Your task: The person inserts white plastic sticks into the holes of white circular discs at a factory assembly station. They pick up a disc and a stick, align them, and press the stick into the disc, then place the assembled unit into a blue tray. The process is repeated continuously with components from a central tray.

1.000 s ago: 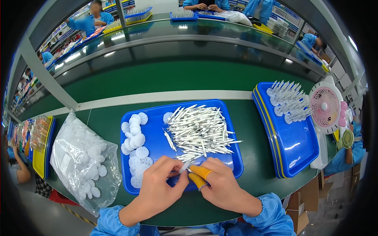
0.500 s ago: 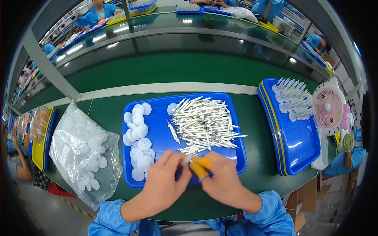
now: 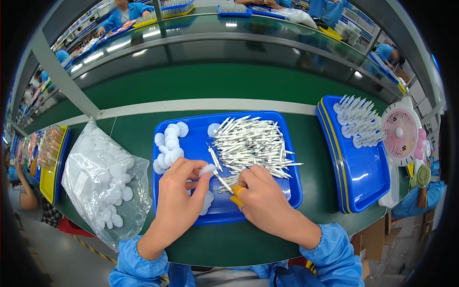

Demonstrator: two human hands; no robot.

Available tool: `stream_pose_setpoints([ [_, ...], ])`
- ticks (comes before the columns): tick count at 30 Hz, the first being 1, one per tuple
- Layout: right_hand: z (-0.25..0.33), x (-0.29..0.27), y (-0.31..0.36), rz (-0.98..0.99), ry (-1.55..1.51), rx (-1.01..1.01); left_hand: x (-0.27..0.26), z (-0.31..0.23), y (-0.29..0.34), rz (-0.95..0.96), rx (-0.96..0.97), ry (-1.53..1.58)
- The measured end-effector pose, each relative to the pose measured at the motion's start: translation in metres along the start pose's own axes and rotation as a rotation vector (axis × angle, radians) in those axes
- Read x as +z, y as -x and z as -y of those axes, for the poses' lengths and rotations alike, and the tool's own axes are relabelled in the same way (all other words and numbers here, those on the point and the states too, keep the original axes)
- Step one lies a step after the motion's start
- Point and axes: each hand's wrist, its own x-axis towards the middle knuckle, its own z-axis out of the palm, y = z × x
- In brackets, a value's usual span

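Note:
Over the near part of a blue tray (image 3: 193,141), my left hand (image 3: 179,191) pinches a translucent white disc (image 3: 207,169) between thumb and fingers. Close beside it, my right hand (image 3: 267,198) grips a thin white stick (image 3: 222,182) whose far end points up toward the disc; whether the two touch I cannot tell. Yellow finger covers (image 3: 236,195) are on fingers of my right hand. Inside the tray, a loose pile of white sticks (image 3: 251,143) fills the right side. A column of white discs (image 3: 169,146) lies along the left, partly hidden by my left hand.
Left of the tray lies a clear plastic bag (image 3: 98,177) of white discs. Stacked blue and yellow trays (image 3: 366,184) stand at the right, the top one holding upright stick-and-disc pieces (image 3: 358,122). Beside them is a pink-and-white fan (image 3: 399,130). Co-workers sit beyond a metal frame.
My hands have moved apart; the left went up and left with the disc, covering part of the disc column. The stick in my right hand now shows. The view has shifted slightly.

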Motion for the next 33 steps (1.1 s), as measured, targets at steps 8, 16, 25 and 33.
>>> stream_pose_setpoints([
  [8, 0.002, -0.016, 0.009, 0.006, -0.069, 0.105, -0.005, -0.004, -0.005, -0.018, -0.058, 0.025],
  [16, 0.015, -0.042, 0.015, -0.031, -0.448, 0.208, 0.01, -0.008, 0.009, 0.148, 0.067, 0.118],
  [25, 0.002, -0.036, 0.019, 0.04, -0.302, 0.205, 0.015, -0.011, 0.014, 0.154, 0.082, 0.043],
  [33, 0.013, -0.023, 0.016, -0.042, -0.289, 0.155, 0.021, -0.009, 0.02, 0.147, 0.062, 0.046],
])
